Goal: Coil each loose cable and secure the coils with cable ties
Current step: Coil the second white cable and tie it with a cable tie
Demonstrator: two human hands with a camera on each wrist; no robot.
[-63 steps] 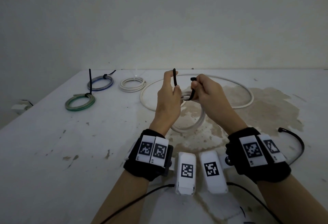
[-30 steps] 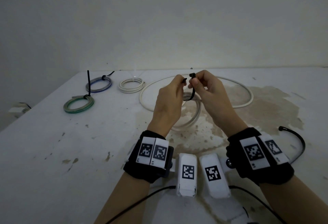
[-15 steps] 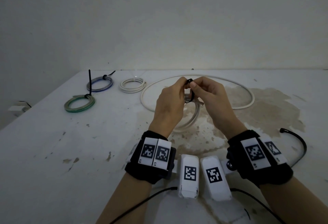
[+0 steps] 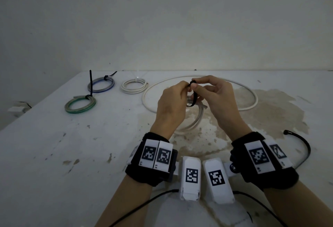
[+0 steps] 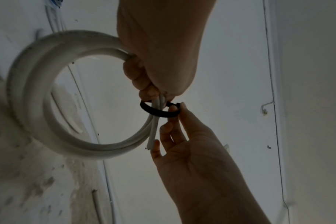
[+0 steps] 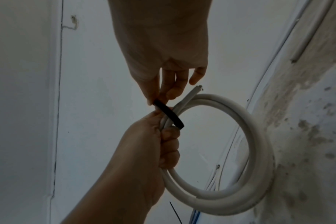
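Note:
A white cable coil (image 4: 196,120) is held a little above the table; my left hand (image 4: 185,87) grips its bundled strands (image 5: 155,115). A black cable tie (image 4: 192,99) loops loosely around those strands (image 6: 169,114). My right hand (image 4: 195,85) pinches the tie's top end between thumb and forefinger, touching the left fingertips. In the left wrist view the tie (image 5: 157,112) forms a wide loop just beyond my left fingers (image 5: 150,92), with my right hand (image 5: 175,112) on its end. The coil's cut end (image 6: 199,87) pokes out near my right hand (image 6: 157,99).
A large loose white cable loop (image 4: 252,99) lies on the table behind the hands. Tied coils lie at the far left: white (image 4: 134,86), blue (image 4: 100,84), green (image 4: 80,104). A spare black cable tie (image 4: 304,147) lies at the right. The table's left edge (image 4: 36,108) slants away.
The tie's tail, upright in my left fingers before, has been bent over to meet the head in my right fingers. The tie now makes a loop around the coil.

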